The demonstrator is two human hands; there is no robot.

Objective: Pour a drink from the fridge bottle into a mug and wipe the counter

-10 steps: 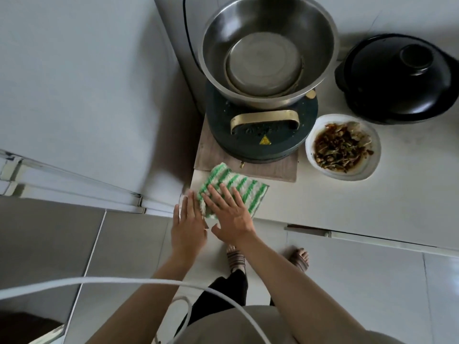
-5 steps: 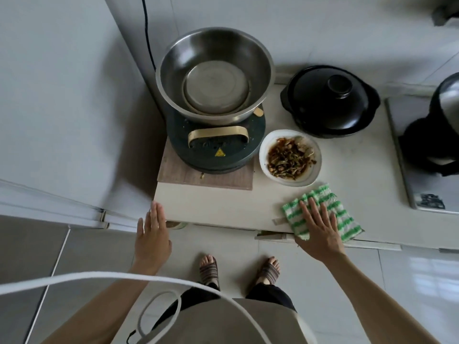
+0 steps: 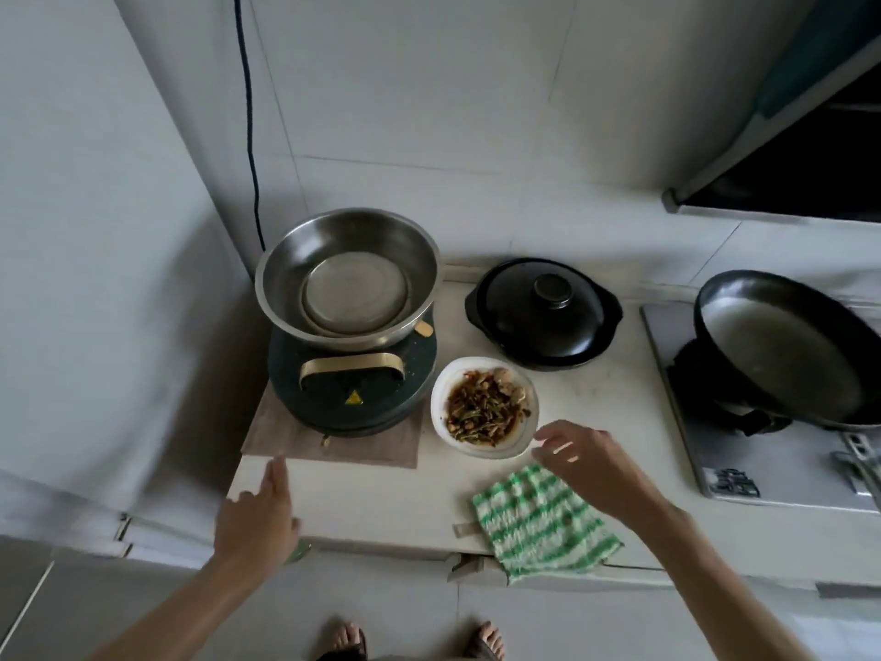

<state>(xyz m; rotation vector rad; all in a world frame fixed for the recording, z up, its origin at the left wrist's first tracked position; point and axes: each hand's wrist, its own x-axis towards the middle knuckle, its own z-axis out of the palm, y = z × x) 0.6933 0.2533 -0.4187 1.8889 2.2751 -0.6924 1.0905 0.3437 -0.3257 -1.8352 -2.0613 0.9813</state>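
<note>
A green-and-white striped cloth [image 3: 543, 527] lies flat at the front edge of the pale counter [image 3: 372, 498], partly hanging over it. My right hand [image 3: 586, 462] hovers just above and behind the cloth, fingers loosely spread, its fingertips at the rim of a white bowl of cooked food [image 3: 484, 407]; it holds nothing. My left hand [image 3: 260, 512] rests with straight fingers on the counter's front left corner. No bottle or mug is in view.
A steel basin [image 3: 348, 279] sits on a dark round cooker [image 3: 353, 388] on a brown mat at the left. A black lidded pot [image 3: 543, 312] stands behind the bowl. A wok [image 3: 782, 345] sits on the stove at right. The fridge side [image 3: 95, 279] is at the left.
My right hand slid the cloth from the counter's left corner to the right, then lifted off it toward the food bowl. My left hand stayed at the counter's left corner.
</note>
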